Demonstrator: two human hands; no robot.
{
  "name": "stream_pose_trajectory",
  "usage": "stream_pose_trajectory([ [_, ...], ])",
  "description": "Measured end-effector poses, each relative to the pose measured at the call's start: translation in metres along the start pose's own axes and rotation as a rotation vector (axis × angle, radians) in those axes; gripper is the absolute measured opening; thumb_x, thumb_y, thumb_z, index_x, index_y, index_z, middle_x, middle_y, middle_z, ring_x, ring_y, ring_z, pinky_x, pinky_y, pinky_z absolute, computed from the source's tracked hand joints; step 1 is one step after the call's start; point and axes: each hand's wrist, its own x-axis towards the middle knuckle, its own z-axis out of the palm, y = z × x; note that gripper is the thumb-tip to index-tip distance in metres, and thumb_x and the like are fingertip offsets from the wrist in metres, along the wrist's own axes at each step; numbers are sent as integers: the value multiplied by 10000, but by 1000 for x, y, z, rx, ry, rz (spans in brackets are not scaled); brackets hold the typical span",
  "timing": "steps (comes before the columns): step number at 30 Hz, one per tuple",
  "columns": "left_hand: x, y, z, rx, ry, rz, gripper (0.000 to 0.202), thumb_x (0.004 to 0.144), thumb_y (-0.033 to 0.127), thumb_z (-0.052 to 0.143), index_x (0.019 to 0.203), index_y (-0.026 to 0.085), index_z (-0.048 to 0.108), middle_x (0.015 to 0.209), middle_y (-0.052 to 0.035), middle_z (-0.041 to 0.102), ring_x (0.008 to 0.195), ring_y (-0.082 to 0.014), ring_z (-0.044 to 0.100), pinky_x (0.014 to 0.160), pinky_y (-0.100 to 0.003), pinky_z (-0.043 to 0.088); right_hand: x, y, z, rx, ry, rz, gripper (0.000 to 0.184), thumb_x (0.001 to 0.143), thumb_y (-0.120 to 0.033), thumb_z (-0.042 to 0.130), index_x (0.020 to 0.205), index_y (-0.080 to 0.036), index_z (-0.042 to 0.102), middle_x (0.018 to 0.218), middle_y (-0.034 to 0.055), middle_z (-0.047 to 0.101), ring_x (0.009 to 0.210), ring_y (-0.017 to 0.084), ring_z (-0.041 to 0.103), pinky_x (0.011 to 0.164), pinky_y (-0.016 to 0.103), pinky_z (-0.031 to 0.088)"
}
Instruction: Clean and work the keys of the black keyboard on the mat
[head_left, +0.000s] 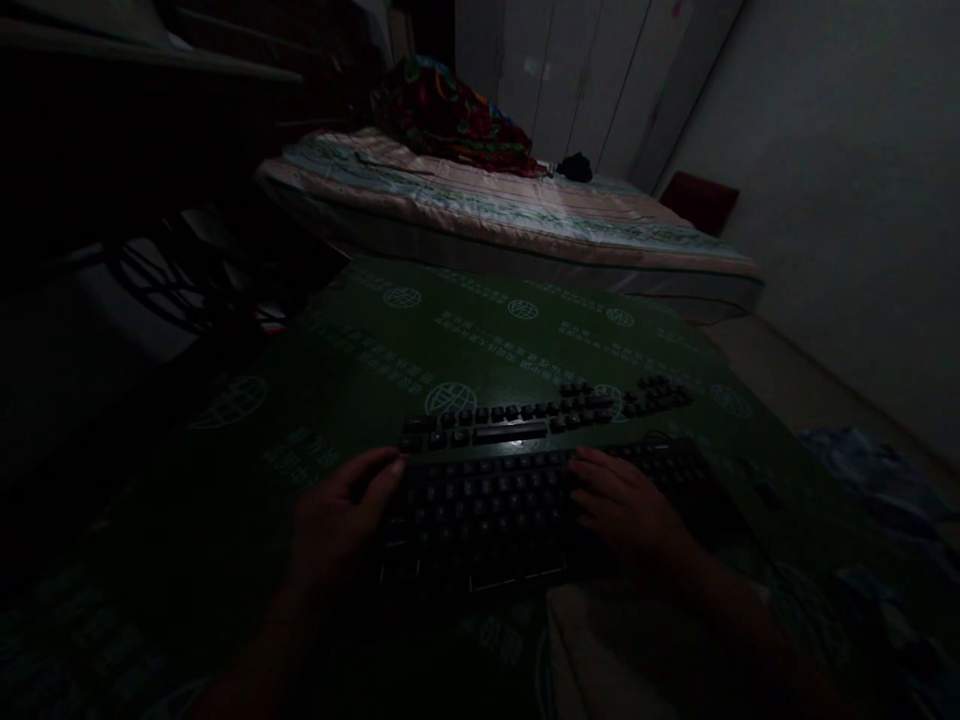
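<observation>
A black keyboard (487,510) lies on the green table in dim light. Near its lower edge are pale-outlined slots where key caps are off. My left hand (349,510) is closed at the keyboard's far left corner, with thumb and forefinger close together there. My right hand (630,500) lies over the right part of the main key block, its fingers bent together against the keyboard; what is under them is hidden. Just beyond the keyboard, loose black key caps (525,411) are laid out in rows, with a long space bar cap (511,432) among them.
The green table top (360,330) carries printed globes and lettering. A light cloth (592,640) shows beneath my right forearm. Past the table stands a bed (525,205) with a red patterned blanket (457,125). Bluish fabric (885,490) lies at the right; a dark desk is at the left.
</observation>
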Motion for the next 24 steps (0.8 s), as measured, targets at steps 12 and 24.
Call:
stream_pose_trajectory([
  [12, -2, 2, 0, -21, -22, 29, 368, 686, 536, 576, 874, 248, 707, 892, 3, 734, 864, -236, 679, 732, -283, 552, 2, -10, 5, -100, 84, -59, 196, 914, -129, 435, 961, -156, 623, 1127, 139, 669, 1204, 258, 535, 884, 443, 510],
  [24, -2, 1, 1, -17, -30, 19, 365, 703, 527, 568, 894, 249, 706, 906, -5, 734, 847, -232, 680, 739, -288, 550, -8, -9, 10, -121, 84, -48, 189, 898, -129, 472, 984, -150, 638, 1128, 145, 670, 1216, 267, 523, 884, 433, 504],
])
